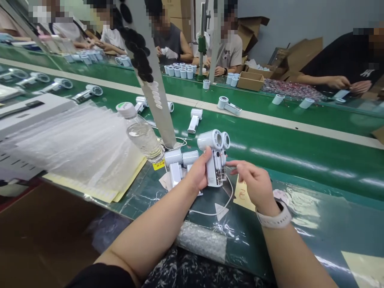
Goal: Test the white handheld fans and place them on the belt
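My left hand is closed around the handle of a white handheld device shaped like a small hair dryer. The open side of that handle shows dark parts inside. Close behind it is a second such device, mostly covered; whether my left hand grips it too I cannot tell. My right hand is beside the handles, its index finger stretched toward the second one and the other fingers loosely bent. Left of my left hand, two similar devices lie on the table, partly behind my wrist.
A water bottle stands near a metal post. Clear plastic bags lie at left. More devices rest on the green conveyor belt. A white cable loops below my hands. Co-workers sit across the line.
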A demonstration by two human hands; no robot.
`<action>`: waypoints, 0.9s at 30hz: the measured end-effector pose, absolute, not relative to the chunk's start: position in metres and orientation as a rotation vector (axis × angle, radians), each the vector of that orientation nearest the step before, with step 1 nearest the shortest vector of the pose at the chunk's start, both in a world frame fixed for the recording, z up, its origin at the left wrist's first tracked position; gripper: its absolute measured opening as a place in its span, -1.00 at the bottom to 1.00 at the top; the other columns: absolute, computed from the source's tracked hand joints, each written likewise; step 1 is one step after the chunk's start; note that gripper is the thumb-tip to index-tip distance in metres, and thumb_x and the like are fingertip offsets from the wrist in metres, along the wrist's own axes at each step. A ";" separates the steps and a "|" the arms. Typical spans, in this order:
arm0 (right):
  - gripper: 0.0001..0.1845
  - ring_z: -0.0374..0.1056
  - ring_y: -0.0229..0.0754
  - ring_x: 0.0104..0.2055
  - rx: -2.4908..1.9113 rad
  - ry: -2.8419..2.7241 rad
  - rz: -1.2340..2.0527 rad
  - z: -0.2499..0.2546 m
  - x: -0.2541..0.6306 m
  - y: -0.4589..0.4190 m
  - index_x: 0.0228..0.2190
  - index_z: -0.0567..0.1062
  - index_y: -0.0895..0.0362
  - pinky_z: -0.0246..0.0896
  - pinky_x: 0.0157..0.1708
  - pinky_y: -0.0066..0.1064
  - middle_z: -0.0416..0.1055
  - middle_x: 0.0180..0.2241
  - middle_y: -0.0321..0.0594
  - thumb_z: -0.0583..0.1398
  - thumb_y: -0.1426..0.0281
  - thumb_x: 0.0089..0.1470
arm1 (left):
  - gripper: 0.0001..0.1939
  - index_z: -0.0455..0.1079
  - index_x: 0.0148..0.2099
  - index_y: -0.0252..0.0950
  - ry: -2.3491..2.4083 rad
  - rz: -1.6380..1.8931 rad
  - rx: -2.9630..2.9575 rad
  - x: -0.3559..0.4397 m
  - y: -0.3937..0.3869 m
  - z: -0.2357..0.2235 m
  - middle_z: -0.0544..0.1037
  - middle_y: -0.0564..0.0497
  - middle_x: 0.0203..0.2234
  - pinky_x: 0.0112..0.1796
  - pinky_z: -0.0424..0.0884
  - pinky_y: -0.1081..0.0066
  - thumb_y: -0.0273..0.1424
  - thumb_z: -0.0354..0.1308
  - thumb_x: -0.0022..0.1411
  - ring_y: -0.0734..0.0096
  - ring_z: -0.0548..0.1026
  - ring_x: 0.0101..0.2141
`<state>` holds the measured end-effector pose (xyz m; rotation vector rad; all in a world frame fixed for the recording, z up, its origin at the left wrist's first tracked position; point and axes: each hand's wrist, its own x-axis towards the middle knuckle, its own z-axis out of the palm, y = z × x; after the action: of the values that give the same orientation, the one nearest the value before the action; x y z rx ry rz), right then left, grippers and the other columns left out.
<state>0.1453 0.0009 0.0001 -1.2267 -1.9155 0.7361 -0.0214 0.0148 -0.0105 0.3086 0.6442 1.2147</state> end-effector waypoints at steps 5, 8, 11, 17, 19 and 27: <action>-0.85 0.29 0.19 0.08 -1.413 -1.909 0.538 -0.039 0.129 0.026 -0.54 0.38 0.07 0.16 0.11 0.08 0.48 -0.11 0.08 0.22 0.39 0.04 | -0.48 0.52 -0.33 -0.33 0.576 1.310 0.458 -0.030 0.018 -0.004 0.67 -0.13 -0.32 -0.13 0.55 0.19 0.05 0.40 -0.09 0.09 0.64 -0.24; -0.88 0.19 0.21 0.18 -1.439 -1.927 0.533 -0.038 0.120 0.019 -0.50 0.37 0.09 0.03 0.18 0.09 0.42 -0.01 0.13 0.17 0.50 0.03 | -0.43 0.52 -0.34 -0.32 0.534 1.378 0.495 -0.033 0.021 -0.001 0.67 -0.11 -0.31 -0.09 0.54 0.15 0.07 0.45 -0.21 0.03 0.63 -0.19; -0.90 0.35 0.13 -0.01 -1.447 -1.909 0.635 -0.022 0.124 -0.002 -0.44 0.34 0.08 0.23 0.00 0.02 0.48 -0.16 0.05 0.12 0.43 0.13 | -0.45 0.51 -0.33 -0.31 0.528 1.437 0.472 -0.034 0.022 -0.001 0.67 -0.12 -0.29 -0.07 0.52 0.14 0.08 0.41 -0.14 0.01 0.62 -0.14; -0.68 0.31 -0.22 -0.55 -1.182 -1.458 1.665 -0.008 0.126 -0.033 -0.27 0.43 0.11 0.27 -0.47 -0.33 0.39 -0.58 -0.35 0.21 0.13 0.07 | -0.34 0.46 -0.37 -0.30 0.533 1.405 0.424 -0.036 0.020 -0.002 0.65 -0.16 -0.33 -0.10 0.52 0.10 0.24 0.31 -0.16 -0.05 0.60 -0.12; -0.64 0.27 -0.26 -0.58 -1.148 -1.360 1.728 -0.009 0.121 -0.034 -0.31 0.47 0.13 0.24 -0.50 -0.36 0.35 -0.62 -0.38 0.27 0.10 -0.01 | -0.31 0.42 -0.43 -0.29 0.544 1.433 0.432 -0.035 0.020 -0.001 0.65 -0.15 -0.33 -0.11 0.52 0.13 0.27 0.32 -0.25 -0.03 0.60 -0.13; -0.58 0.18 -0.32 -0.61 -1.130 -1.262 1.524 -0.007 0.103 -0.047 -0.47 0.35 0.08 0.10 -0.57 -0.45 0.24 -0.66 -0.45 0.29 0.01 0.04 | -0.31 0.36 -0.51 -0.29 0.506 1.479 0.555 -0.030 0.016 0.006 0.62 -0.13 -0.19 -0.09 0.51 0.17 0.30 0.27 -0.25 -0.01 0.54 0.00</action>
<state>0.1030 -0.0472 -0.0072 -1.1304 -1.2624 1.5236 -0.0305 0.0165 0.0064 0.5554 0.5057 1.4786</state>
